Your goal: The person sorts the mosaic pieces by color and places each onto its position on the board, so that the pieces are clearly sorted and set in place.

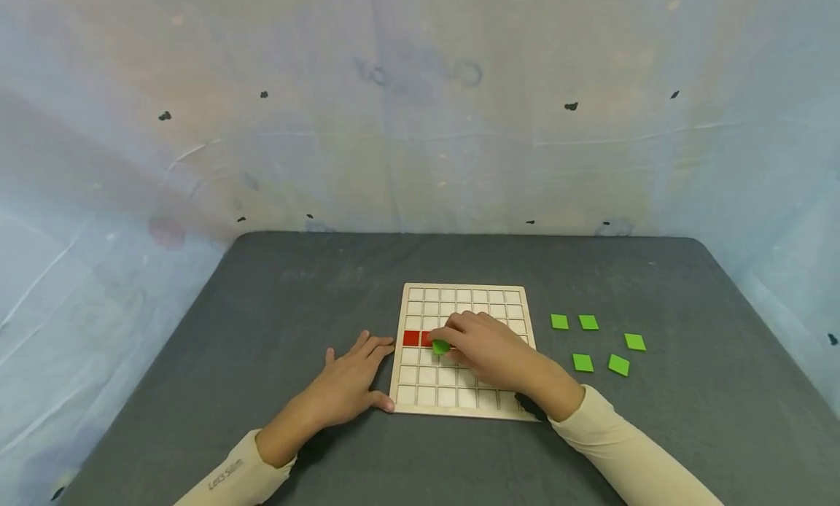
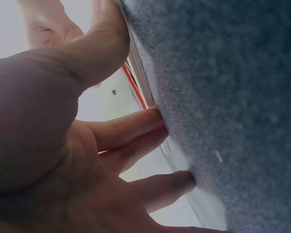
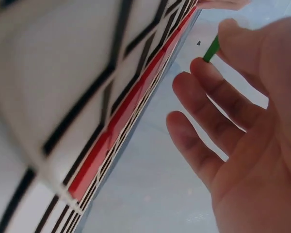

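Green and square, with no long axis, the tile (image 1: 440, 348) is pinched in our right hand (image 1: 488, 351), raised over the wooden board (image 1: 428, 375) and just beside the red row (image 1: 411, 338). Our left hand (image 1: 348, 382), fingers spread, touches the board's left edge; five loose green tiles (image 1: 582, 363) lie beyond its right.

A curtained booth (image 1: 98, 222): creased, mottled pale sheeting (image 1: 420, 149) dotted with black marks (image 1: 572, 106) rises beyond the fingers (image 1: 377, 343) and to both sides of them, while a dark-grey tabletop (image 1: 315, 287) spreads beneath. Whether it stands in a lab, workshop or home cannot be told.
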The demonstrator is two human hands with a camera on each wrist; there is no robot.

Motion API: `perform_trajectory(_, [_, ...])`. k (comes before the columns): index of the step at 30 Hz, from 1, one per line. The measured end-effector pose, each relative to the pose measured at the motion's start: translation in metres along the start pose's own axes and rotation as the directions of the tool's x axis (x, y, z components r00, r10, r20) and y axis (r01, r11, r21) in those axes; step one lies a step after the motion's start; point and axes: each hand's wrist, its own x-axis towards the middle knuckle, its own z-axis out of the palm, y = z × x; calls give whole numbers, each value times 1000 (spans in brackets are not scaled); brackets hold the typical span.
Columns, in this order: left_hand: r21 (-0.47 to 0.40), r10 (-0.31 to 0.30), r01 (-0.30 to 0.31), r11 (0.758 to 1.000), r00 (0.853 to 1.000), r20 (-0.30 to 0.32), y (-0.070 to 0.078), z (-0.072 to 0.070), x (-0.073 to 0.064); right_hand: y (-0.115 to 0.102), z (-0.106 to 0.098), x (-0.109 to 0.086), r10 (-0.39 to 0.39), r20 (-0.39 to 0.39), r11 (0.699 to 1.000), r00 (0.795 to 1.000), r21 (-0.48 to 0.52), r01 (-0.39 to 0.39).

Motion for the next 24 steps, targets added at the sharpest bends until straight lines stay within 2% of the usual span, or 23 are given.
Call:
perform_trajectory(16, [-10, 5, -5, 1000, 1000, -6, -3, 0, -1, -25, 10, 26, 20, 16, 1000, 1000, 24, -20])
perform_trajectory(24, [-3, 6, -6, 1000, 1000, -9, -3, 0, 0, -29, 16, 31, 52, 27, 999, 998, -18, -51])
